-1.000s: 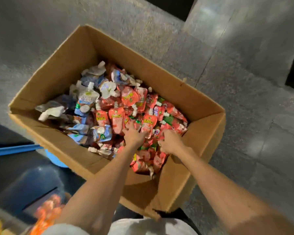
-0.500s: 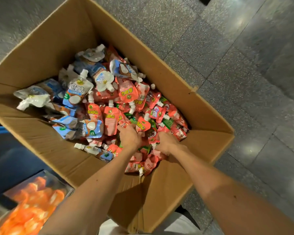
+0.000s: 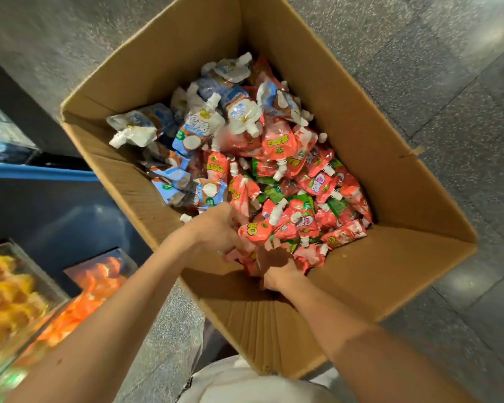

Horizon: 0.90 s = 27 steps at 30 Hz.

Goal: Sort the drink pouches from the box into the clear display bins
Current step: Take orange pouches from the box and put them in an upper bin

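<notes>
A large open cardboard box (image 3: pixel 317 68) on the stone floor holds several drink pouches. Blue-and-white pouches (image 3: pixel 191 132) fill its far left part, red pouches (image 3: pixel 312 181) the middle and right. Both my hands are inside the box at its near edge. My left hand (image 3: pixel 216 231) grips a bunch of red pouches (image 3: pixel 255 232), fingers curled round them. Just below it my right hand (image 3: pixel 275 267) is curled round more red pouches (image 3: pixel 309 258); its fingers are mostly hidden.
Clear display bins at lower left hold orange pouches (image 3: pixel 82 303) and yellow pouches (image 3: pixel 3 298). A dark blue surface (image 3: pixel 56 210) lies behind them, left of the box. Grey stone floor (image 3: pixel 448 97) surrounds the box on the right.
My hands have drawn back toward the box's near edge, gathering red pouches between them. The view has swung, and the bins at lower left show more.
</notes>
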{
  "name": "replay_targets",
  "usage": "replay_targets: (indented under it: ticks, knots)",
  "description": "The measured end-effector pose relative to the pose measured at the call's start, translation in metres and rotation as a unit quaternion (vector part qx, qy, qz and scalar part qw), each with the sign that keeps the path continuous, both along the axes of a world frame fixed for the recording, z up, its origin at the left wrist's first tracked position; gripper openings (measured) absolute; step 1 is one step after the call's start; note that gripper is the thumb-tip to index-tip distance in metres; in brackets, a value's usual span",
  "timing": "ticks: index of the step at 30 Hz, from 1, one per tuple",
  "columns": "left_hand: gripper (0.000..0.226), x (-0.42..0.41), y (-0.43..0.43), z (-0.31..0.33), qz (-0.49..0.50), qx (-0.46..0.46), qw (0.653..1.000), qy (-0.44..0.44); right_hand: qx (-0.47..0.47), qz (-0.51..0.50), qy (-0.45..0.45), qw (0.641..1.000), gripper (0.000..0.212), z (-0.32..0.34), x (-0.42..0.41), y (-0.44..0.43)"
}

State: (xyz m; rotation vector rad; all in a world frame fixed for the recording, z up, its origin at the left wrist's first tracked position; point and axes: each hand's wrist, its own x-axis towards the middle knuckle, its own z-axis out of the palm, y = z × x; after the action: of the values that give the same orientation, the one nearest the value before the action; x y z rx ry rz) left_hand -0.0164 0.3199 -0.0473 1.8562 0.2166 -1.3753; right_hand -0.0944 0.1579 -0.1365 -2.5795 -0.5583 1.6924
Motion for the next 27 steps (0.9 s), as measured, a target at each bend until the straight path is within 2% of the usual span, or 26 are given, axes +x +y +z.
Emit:
replay_targets:
  ticks: [4,7,10,12,14,16,17,18,20,23,25,27]
  knots:
    - [0.024,-0.002,0.014,0.007,0.008,0.014,0.998,-0.06,-0.011,-0.004,-0.051,0.999,0.085,-0.017,-0.015,0.011]
    - [0.022,-0.005,0.024,0.004,-0.006,0.007,0.998,-0.065,-0.007,-0.013,-0.082,0.997,0.068,-0.012,-0.018,0.012]
    - [0.011,-0.01,0.03,0.003,-0.016,0.002,0.997,-0.08,0.006,-0.092,-0.012,0.996,0.054,-0.006,-0.004,0.014]
    - [0.011,-0.012,0.032,0.005,0.001,-0.009,0.996,-0.087,0.016,-0.132,-0.038,0.99,0.056,-0.014,-0.005,0.016]
    - [0.01,-0.013,0.033,0.01,0.019,-0.033,0.994,-0.101,0.019,-0.163,-0.005,0.986,0.06,-0.014,0.001,0.016]
    - [0.009,-0.013,0.033,0.02,0.028,-0.052,0.991,-0.118,0.016,-0.231,0.048,0.972,0.034,-0.001,0.006,0.01]
    - [0.007,-0.012,0.034,0.026,0.037,-0.065,0.99,-0.12,0.019,-0.275,0.074,0.958,0.023,0.005,0.005,0.005]
    - [0.006,-0.011,0.036,0.034,0.047,-0.079,0.988,-0.123,0.035,-0.322,0.084,0.942,0.024,0.016,0.005,0.001]
    - [0.005,-0.01,0.039,0.05,0.06,-0.097,0.985,-0.129,0.061,-0.391,0.053,0.917,0.018,0.033,0.005,-0.006]
    - [0.006,-0.008,0.046,0.078,0.087,-0.105,0.983,-0.124,0.096,-0.543,0.016,0.834,0.058,0.071,0.009,-0.011]
    - [0.01,-0.009,0.049,0.099,0.111,-0.147,0.976,-0.114,0.131,-0.63,0.006,0.766,0.061,0.1,0.014,-0.014]
    - [0.028,-0.013,0.052,0.119,0.121,-0.185,0.968,-0.114,0.19,-0.683,0.029,0.704,0.066,0.13,0.018,-0.017]
